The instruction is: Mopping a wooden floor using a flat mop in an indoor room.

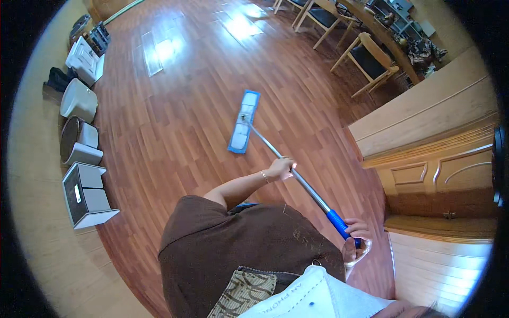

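Observation:
I hold a flat mop with both hands. Its blue and white pad (243,121) lies flat on the reddish wooden floor (175,122) ahead of me. A silver handle (265,144) slants from the pad back toward my right side. My left hand (280,168) grips the metal shaft midway, a thin bracelet on the wrist. My right hand (357,233) is closed around the blue grip (337,220) at the handle's upper end, close to my body. I wear a brown top.
Several white and grey bins and boxes (79,143) line the left wall. A wooden cabinet with panelled doors (440,153) stands at right. Wooden chairs with dark seats (371,58) and a long table stand at the far right.

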The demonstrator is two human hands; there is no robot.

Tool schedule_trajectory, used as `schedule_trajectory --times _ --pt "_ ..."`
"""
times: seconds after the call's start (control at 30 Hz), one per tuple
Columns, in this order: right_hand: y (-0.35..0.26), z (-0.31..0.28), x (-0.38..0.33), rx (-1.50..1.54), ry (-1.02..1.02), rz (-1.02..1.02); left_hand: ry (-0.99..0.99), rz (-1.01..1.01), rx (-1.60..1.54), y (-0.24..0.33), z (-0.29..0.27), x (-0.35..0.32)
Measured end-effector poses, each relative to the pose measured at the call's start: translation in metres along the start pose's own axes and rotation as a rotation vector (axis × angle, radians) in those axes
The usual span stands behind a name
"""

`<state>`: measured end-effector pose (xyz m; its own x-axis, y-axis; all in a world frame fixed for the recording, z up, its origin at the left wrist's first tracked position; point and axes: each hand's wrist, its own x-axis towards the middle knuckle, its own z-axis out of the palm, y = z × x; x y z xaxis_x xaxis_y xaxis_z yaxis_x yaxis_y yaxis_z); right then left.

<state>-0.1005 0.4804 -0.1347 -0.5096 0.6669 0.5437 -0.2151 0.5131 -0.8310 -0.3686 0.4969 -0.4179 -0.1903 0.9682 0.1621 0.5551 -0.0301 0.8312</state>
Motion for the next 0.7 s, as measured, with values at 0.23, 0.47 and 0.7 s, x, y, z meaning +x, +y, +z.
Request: schedule_trajectory --times 0.23,0.47,0.7 --pt "0.056 0.004 -0.022 -0.093 0.263 -0.069 -0.151 -0.028 0.147 0.002 0.017 0.041" --pt "0.075 0.021 0.003 -0.011 -0.007 -0.014 -0.042 -0.166 0.198 -0.040 -0.009 0.039" --pt "0.093 0.079 0.029 0.104 -0.511 0.031 0.082 -0.468 0.180 -0.094 -0.083 -0.012"
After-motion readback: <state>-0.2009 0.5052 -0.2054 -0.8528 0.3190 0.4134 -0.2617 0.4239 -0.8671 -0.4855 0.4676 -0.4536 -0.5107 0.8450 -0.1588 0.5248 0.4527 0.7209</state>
